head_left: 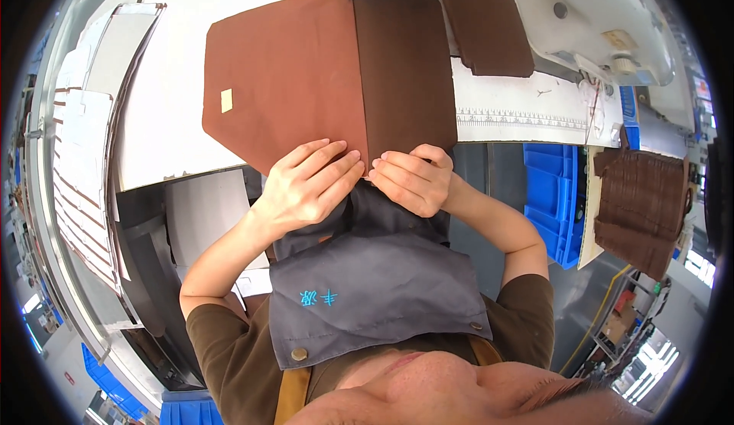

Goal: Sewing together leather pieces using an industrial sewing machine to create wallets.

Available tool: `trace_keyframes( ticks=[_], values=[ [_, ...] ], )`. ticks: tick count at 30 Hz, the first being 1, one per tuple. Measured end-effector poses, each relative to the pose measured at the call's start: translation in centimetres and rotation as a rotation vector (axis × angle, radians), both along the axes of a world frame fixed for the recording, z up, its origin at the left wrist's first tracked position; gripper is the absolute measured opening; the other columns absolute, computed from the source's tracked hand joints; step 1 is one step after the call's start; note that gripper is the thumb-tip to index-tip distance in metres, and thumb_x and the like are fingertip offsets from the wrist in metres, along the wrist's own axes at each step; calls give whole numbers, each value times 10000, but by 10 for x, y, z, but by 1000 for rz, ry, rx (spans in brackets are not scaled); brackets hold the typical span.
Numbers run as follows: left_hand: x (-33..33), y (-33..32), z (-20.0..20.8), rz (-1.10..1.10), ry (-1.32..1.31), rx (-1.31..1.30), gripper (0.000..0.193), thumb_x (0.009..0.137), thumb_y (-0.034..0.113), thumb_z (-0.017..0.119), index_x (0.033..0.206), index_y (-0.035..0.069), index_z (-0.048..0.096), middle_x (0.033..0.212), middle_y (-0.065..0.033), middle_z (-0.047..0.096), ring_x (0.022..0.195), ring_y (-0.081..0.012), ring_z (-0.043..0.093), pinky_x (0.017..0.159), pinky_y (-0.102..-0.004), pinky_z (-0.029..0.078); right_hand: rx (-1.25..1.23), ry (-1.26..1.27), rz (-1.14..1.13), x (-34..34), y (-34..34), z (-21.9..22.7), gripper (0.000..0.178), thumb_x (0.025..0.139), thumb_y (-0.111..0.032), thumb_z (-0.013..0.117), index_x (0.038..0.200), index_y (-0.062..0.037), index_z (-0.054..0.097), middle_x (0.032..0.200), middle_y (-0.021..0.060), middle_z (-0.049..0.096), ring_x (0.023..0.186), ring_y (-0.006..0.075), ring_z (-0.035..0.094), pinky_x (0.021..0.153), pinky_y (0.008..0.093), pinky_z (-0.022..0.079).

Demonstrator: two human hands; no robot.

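Observation:
A wide panel of fabric or leather lies across the white table toward me. Its reddish-brown left half (287, 81) meets its dark brown right half (405, 73) along a straight line down the middle. A small pale yellow sticker (226, 100) is on the reddish half. My left hand (310, 184) pinches the near edge just left of that line, fingers on top and thumb hidden beneath. Close beside it, my right hand (413, 180) is closed on the same edge, to the right of the line. The near edge hangs past the table's front, over my grey apron (375, 287).
A white sewing machine (589, 19) stands at the back right, near another dark brown piece (489, 23). A printed ruler (527, 117) runs along the table. Blue crates (550, 195) and stacked brown pieces (638, 211) are at right. White boards (84, 165) stand at left.

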State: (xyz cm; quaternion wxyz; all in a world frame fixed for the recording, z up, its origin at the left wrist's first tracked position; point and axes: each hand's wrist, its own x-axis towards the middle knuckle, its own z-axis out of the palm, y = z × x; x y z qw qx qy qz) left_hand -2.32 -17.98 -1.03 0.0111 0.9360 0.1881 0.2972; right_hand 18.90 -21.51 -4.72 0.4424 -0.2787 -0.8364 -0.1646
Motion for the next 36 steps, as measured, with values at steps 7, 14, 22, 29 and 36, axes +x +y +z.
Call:
trace_keyframes(
  ticks=[7, 14, 22, 29, 36],
  values=[
    [5, -4, -3, 56, -54, 115, 233, 648, 75, 725, 873, 59, 667, 901, -35, 672, 870, -201, 645, 736, -342, 490, 14, 11, 0, -1, -1, 0, 42, 765, -120, 677, 789, -110, 644, 812, -16, 647, 783, 108, 621, 716, 243, 388],
    [8, -3, 3, 57, -31, 78, 182, 660, 85, 673, 836, 41, 656, 859, -42, 648, 829, -178, 613, 730, -354, 436, -21, -16, -45, 1, 1, 1, 70, 747, -139, 650, 813, -115, 655, 846, -15, 627, 816, 130, 599, 732, 267, 399],
    [18, 62, 31, -10, 12, -274, 86, 748, 95, 636, 793, 21, 638, 849, -115, 651, 831, -258, 630, 772, -365, 482, -140, -171, 151, 3, 12, 17, 110, 745, -107, 629, 798, -11, 625, 894, 118, 656, 875, 227, 636, 681, 317, 493],
    [25, 108, 10, 179, 171, -107, 394, 812, 303, 660, 1152, 105, 627, 1221, -106, 567, 1147, -294, 528, 961, -433, 437, -194, -319, 263, 4, 26, 36, 79, 731, -71, 618, 771, -4, 632, 861, 132, 659, 846, 226, 653, 636, 274, 516],
    [28, 126, 12, 217, 162, -121, 370, 842, 340, 627, 1119, 95, 644, 1168, -99, 588, 1150, -308, 521, 984, -434, 419, -204, -336, 279, 3, 48, 40, 84, 723, -77, 624, 761, -2, 627, 848, 136, 660, 823, 226, 657, 628, 266, 513]
  ],
)
